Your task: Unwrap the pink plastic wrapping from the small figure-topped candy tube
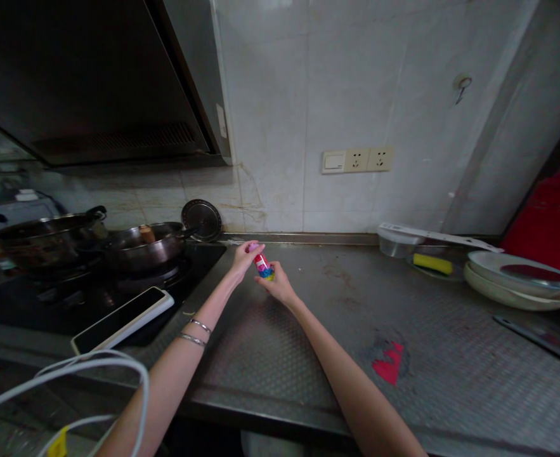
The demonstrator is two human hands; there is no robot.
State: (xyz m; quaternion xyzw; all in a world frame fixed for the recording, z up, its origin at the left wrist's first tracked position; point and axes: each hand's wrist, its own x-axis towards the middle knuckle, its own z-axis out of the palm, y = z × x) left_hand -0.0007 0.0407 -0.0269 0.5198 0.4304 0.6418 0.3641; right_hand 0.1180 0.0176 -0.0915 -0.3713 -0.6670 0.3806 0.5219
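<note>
**Both hands on a small bottle above the steel counter**

Hard to make out: the small bottle point(263, 264) is tiny in the view; its label print cannot be read, and the contents cannot be told. A pink cap end shows at the upper left, a red band at mid-body, and a blue-and-yellow part at the lower right. Both elbows are cut off by the lower edge of the frame. The knife point(541, 335) at far right is partly cut off.

Orientation: the bottle is tilted, long axis running from upper left to lower right, cap end toward the stove point(46, 304). It is held just above the counter point(280, 355), near the stove's right edge.

Hands: the left hand point(245, 255) is closed around the cap end. The right hand point(276, 285) grips the lower body from beneath, fingers curled around it.

Containers: a dark wok point(139, 246) on the stove holds a brownish item, not identifiable. A second wok point(42, 236) stands left of it; contents are unclear. A clear plastic tub point(396, 244) stands by the wall, contents not visible. A yellow sponge point(432, 263) lies in a shallow dish. Stacked white plates point(512, 282) sit at right.

Other: a phone point(120, 318) lies face up on the stove's front edge; white cables point(70, 374) cross the lower left
</note>
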